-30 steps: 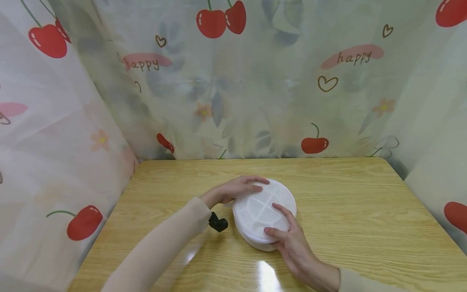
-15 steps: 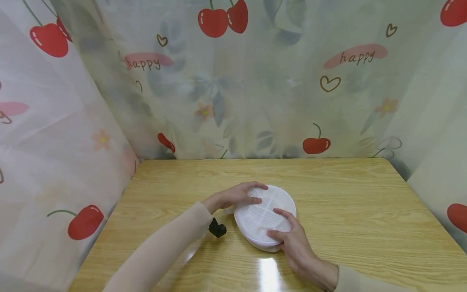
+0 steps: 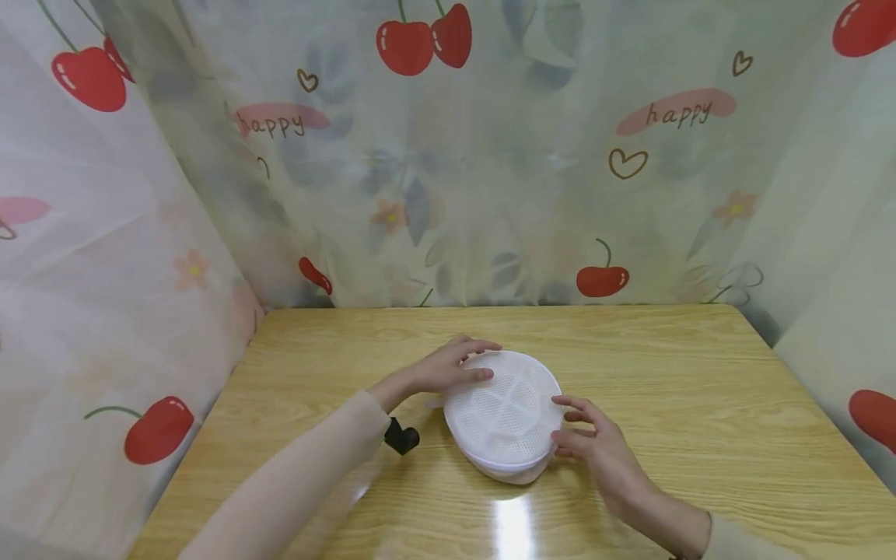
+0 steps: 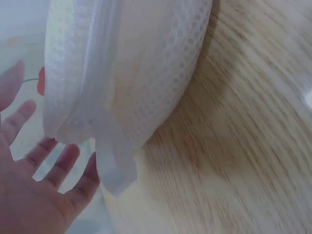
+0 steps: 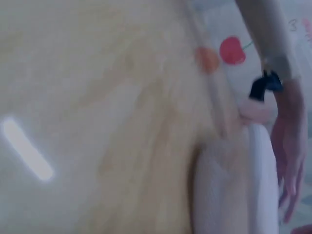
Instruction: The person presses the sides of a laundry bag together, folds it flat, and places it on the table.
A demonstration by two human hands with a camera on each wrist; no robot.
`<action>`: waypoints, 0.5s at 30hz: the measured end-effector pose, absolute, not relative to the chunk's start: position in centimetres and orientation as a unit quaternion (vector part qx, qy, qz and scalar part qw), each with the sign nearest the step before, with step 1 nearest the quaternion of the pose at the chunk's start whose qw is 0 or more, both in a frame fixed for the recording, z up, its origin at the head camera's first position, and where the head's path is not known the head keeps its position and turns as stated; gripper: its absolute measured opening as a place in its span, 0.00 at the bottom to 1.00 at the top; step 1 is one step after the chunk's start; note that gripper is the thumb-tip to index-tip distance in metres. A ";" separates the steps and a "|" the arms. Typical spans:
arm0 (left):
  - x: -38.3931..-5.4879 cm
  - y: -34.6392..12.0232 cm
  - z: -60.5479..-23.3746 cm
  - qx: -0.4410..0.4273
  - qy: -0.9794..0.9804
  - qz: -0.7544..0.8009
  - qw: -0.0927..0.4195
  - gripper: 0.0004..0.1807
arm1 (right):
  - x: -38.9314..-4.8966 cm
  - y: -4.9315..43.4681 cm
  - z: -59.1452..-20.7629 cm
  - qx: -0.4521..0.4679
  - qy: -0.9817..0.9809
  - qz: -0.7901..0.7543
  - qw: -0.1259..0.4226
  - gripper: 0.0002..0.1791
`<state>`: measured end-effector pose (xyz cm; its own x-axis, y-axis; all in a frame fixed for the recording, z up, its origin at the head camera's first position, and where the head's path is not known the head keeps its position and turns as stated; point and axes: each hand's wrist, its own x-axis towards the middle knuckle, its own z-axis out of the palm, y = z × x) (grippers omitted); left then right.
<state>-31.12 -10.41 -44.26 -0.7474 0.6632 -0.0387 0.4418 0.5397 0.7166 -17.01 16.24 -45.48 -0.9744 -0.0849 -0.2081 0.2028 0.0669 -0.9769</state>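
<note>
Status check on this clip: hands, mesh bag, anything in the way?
Left hand at far-left side of white mesh bag. Right hand at its right edge, contact unclear. Bag on wooden table. No obstruction seen between them.

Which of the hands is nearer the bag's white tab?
The left hand: it's beside the tab, while the right hand is across the mesh bag.

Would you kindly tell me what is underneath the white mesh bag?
Wood-grain tabletop shows up to the lower edge of the white mesh bag. The patch beneath is covered, so anything else there cannot be seen.
</note>
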 end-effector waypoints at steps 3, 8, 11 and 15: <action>-30.5 -11.2 -43.7 0.320 0.868 0.352 0.138 0.32 | -17.9 17.5 -44.7 -0.009 0.794 -0.602 0.082 0.30; -29.0 -11.8 -43.4 0.336 0.889 0.300 0.087 0.36 | -20.0 18.4 -44.4 -0.169 0.856 -0.488 0.007 0.32; -27.9 -11.8 -43.0 0.343 0.902 0.253 0.064 0.38 | -21.4 18.3 -44.8 -0.245 0.880 -0.407 -0.028 0.35; -26.5 -11.5 -42.9 0.336 0.917 0.213 0.038 0.43 | -22.8 18.0 -44.9 -0.308 0.892 -0.332 -0.018 0.40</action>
<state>-26.50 -11.53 -42.86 -0.7709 0.6328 0.0728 0.6000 0.6831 0.4165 -22.79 17.96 -44.87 -0.8100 -0.5371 0.2355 -0.5605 0.5908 -0.5804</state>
